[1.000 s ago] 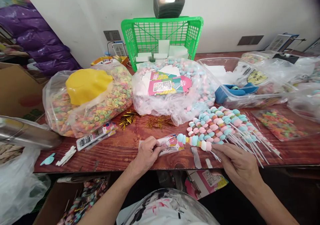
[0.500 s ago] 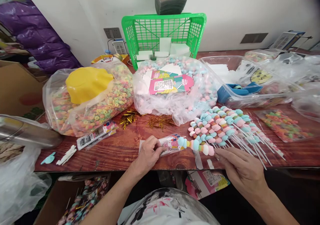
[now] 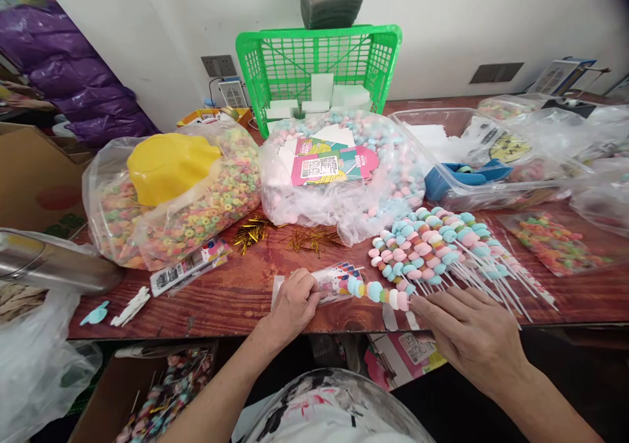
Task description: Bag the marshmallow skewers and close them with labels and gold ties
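Slightly closer to the left fingers than half a second ago, the pink, blue, white and green candy skewer (image 3: 374, 291) has slid leftward along with the right hand (image 3: 474, 335), while the left hand (image 3: 293, 302) has stayed nearly where it was. The left fingers are curled, thumb and forefinger pinching the clear plastic sleeve with colourful print (image 3: 337, 280); the right fingers pinch the skewer at its pink end, covering its stick. The skewer lies between the two sets of fingers, its blue end overlapping the sleeve, though how far inside is hard to tell. Beyond the fingers, a pink, teal and yellow printed card (image 3: 322, 168) bears a pale, code-like label and lettering too small to read. Well beyond the right fingers, a yellow face-like print (image 3: 508, 147) shows with indistinct marks. Far left of the left fingers, the black-printed clear packets (image 3: 191, 269) on the red-brown wooden worktop (image 3: 236, 299) are equally illegible, and a shiny steel flask (image 3: 49, 259) is cut off by the left edge. Below the left forearm, the brown cardboard carton (image 3: 105, 397) is only partly visible.
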A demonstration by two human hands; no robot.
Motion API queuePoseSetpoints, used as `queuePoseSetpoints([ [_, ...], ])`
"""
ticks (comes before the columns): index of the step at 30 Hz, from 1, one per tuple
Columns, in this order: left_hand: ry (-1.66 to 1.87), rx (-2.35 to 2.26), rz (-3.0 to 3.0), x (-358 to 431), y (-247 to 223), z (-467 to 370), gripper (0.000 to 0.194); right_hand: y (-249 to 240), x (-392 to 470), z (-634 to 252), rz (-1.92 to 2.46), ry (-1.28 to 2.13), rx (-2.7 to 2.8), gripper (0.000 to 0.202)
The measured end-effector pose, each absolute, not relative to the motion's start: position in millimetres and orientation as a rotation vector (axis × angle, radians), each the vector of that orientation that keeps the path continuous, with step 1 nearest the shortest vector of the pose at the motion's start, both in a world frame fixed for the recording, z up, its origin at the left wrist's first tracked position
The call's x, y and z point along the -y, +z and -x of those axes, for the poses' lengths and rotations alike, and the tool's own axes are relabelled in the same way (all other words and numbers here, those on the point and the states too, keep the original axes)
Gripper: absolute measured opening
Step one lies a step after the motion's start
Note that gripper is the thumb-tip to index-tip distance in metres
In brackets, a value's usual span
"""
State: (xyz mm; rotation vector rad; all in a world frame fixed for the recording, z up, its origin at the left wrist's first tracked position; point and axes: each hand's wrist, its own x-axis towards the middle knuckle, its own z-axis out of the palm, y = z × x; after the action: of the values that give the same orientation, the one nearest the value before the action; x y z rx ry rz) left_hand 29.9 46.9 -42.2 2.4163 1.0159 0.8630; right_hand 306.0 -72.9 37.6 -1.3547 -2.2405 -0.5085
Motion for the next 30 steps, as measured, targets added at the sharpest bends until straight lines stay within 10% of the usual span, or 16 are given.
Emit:
queuePoseSetpoints([
  [30, 0.767, -0.887, -2.584, -41, -36, -34, 0.020, 49, 81, -298, 1.210, -0.534, 2.260, 0.022],
])
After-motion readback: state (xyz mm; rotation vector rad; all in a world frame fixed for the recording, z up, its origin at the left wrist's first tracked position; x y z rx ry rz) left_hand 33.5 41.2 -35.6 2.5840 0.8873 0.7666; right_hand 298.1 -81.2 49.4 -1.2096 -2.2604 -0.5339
